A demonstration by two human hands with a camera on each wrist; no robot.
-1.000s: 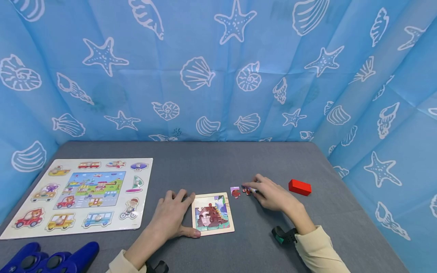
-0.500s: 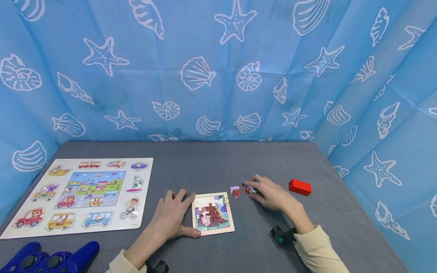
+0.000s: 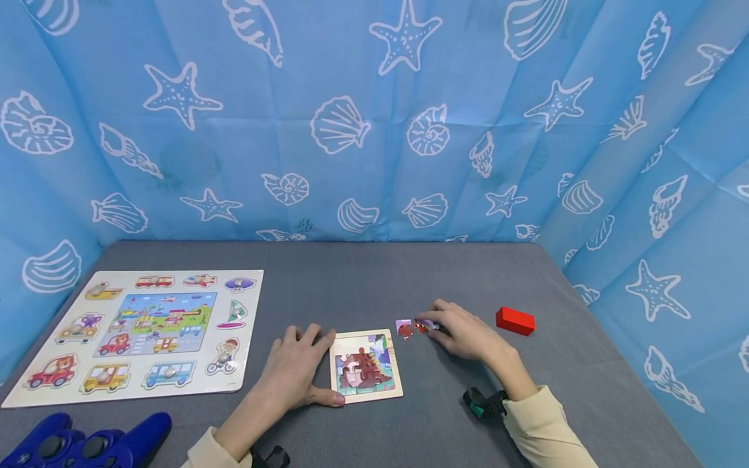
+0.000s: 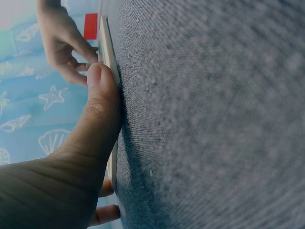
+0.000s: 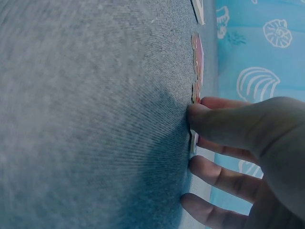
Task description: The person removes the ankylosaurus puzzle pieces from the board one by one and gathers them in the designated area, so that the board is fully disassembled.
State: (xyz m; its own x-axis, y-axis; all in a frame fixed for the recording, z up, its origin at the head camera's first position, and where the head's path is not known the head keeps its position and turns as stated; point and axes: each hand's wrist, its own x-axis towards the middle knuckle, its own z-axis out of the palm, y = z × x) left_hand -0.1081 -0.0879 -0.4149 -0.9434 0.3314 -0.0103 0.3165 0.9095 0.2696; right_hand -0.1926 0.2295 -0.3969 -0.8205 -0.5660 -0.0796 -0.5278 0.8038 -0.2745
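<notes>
Partly beneath the right hand: a puzzle piece.

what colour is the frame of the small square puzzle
The puzzle frame is pale wood-coloured, seen best in the head view.

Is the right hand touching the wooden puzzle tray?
No, the right hand is at a loose piece, apart from the tray.

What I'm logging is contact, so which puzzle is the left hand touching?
The small wooden-framed puzzle: the left hand touches its edge; the large white puzzle lies apart, farther left.
</notes>
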